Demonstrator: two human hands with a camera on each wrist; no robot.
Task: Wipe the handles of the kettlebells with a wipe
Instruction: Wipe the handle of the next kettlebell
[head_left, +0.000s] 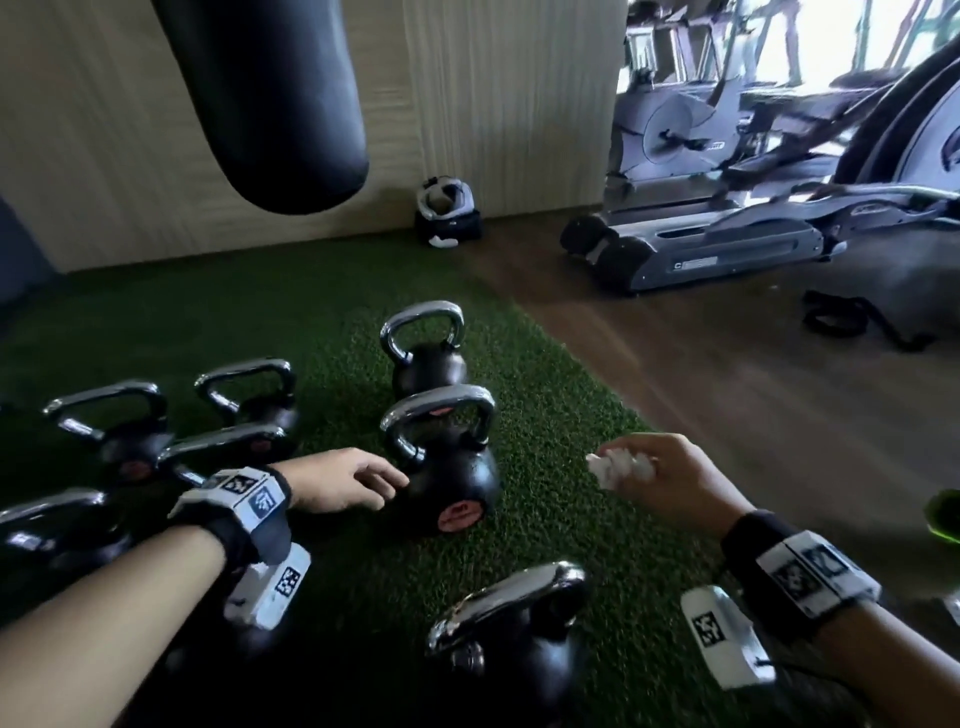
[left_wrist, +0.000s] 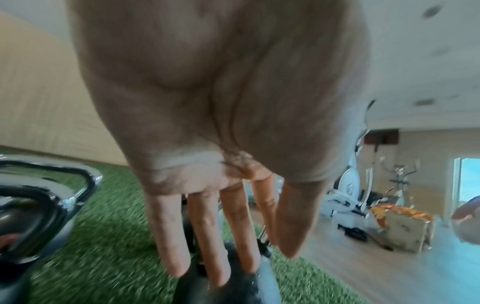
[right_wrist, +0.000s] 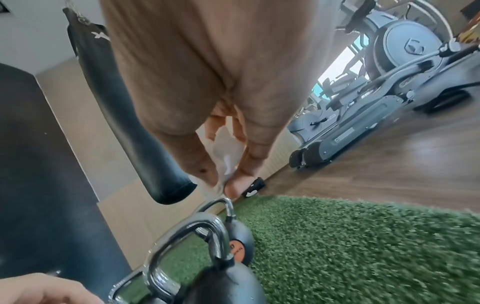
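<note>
A crumpled wipe (head_left: 621, 465) is pinched in the right hand (head_left: 670, 480), just right of the nearest kettlebell (head_left: 449, 475). The left hand (head_left: 337, 480) lies flat-fingered against its body. The wipe is judged soft; the chrome handle (head_left: 439, 413) heavy, slick, best wrapped at its top bar.

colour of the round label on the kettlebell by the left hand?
Red-orange round label on the black kettlebell; clearest in the head view.

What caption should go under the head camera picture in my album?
Right hand holds a white wipe while the left hand reaches to a kettlebell on green turf.
</note>
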